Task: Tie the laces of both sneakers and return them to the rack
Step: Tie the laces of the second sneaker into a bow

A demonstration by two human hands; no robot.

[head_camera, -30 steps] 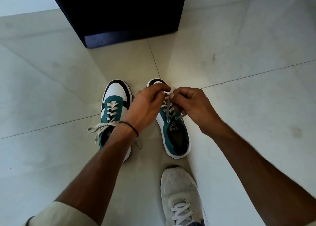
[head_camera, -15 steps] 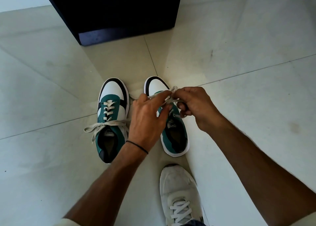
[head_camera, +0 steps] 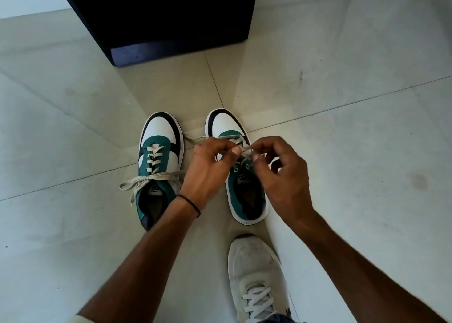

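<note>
Two green, white and black sneakers stand side by side on the tiled floor, toes pointing away from me. The left sneaker (head_camera: 159, 166) has its pale laces in a loose bow across the tongue. Over the right sneaker (head_camera: 241, 195) both hands work its laces (head_camera: 245, 150). My left hand (head_camera: 208, 166) pinches one lace strand between thumb and fingers. My right hand (head_camera: 281, 173) pinches the other strand just beside it. The hands hide the upper eyelets.
A dark cabinet or rack base (head_camera: 171, 17) stands on the floor beyond the sneakers. My own worn white shoe (head_camera: 256, 278) is planted just behind the right sneaker. Pale floor tiles (head_camera: 354, 151) spread to both sides.
My left hand has lifted off the right sneaker and turned, now pinching a lace strand. The right hand has opened its outer fingers. The view has tilted slightly.
</note>
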